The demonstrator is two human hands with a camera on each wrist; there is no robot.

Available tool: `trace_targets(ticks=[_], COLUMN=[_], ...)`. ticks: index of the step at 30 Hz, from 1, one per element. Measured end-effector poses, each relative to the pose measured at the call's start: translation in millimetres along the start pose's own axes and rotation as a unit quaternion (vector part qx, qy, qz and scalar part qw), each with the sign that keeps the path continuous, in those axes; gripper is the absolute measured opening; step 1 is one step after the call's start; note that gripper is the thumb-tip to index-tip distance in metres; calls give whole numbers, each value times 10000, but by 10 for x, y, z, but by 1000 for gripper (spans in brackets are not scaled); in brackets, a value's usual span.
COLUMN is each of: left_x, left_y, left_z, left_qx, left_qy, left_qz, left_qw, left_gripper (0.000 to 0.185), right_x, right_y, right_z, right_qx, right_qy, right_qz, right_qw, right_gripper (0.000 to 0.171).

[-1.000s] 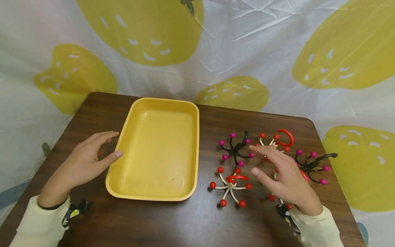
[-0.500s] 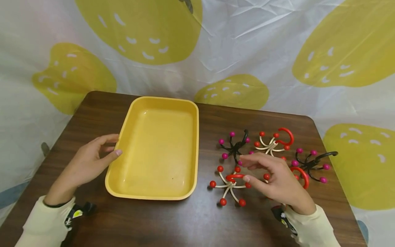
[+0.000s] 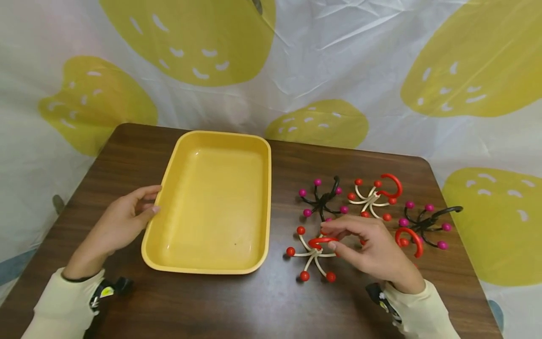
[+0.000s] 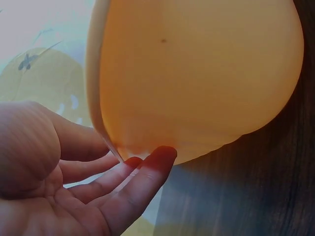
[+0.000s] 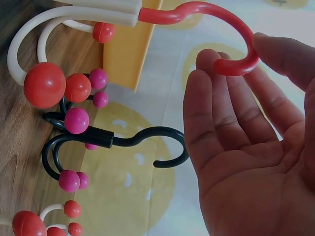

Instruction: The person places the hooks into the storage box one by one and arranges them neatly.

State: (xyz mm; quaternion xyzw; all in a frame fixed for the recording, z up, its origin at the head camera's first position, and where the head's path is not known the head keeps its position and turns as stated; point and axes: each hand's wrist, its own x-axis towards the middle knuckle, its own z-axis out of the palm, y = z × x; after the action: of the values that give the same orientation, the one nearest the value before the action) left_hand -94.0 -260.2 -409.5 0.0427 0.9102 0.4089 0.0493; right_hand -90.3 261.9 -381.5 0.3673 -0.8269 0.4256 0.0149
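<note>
In the head view my left hand [image 3: 123, 221] holds the left rim of a yellow tray [image 3: 211, 270], with the thumb at the rim and the fingers against the outer wall. The left wrist view shows the tray's wall [image 4: 197, 88] with the fingertips against it. My right hand [image 3: 368, 249] is at the red hook of a white six-armed hanger [image 3: 313, 254] with red ball tips. In the right wrist view the hook [image 5: 243, 37] lies between its thumb and fairly straight fingers, the thumb tip right at the curve. The hanger stands on the table.
A black hanger with magenta balls [image 3: 322, 202] stands just behind that hanger. Another white one [image 3: 371, 197] and another black one [image 3: 423, 223] stand farther right. A further red hook [image 3: 417, 240] shows beyond my right hand. A fruit-patterned curtain [image 3: 296, 56] hangs behind the table [image 3: 211, 306].
My right hand has moved left and toward me, to the near white hanger's hook. The left hand's fingers have drawn in against the tray's rim. The hangers have not moved.
</note>
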Motion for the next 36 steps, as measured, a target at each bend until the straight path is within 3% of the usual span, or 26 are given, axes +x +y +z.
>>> trace_targets(ticks=[24,36], left_x=[-10,-2], left_y=[0,-7], left_z=[4,2], left_qx=[-35,-220], left_qy=[23,-60], left_qz=[170,105], left_qw=[9998,9997], left_gripper=[54,56], right_x=[-12,24], right_y=[-42,-43], right_z=[24,0], right_qx=[-464,-294], right_qy=[-96,-133], right_qz=[32,112], right_qw=[9989,9994], right_gripper=[33,30])
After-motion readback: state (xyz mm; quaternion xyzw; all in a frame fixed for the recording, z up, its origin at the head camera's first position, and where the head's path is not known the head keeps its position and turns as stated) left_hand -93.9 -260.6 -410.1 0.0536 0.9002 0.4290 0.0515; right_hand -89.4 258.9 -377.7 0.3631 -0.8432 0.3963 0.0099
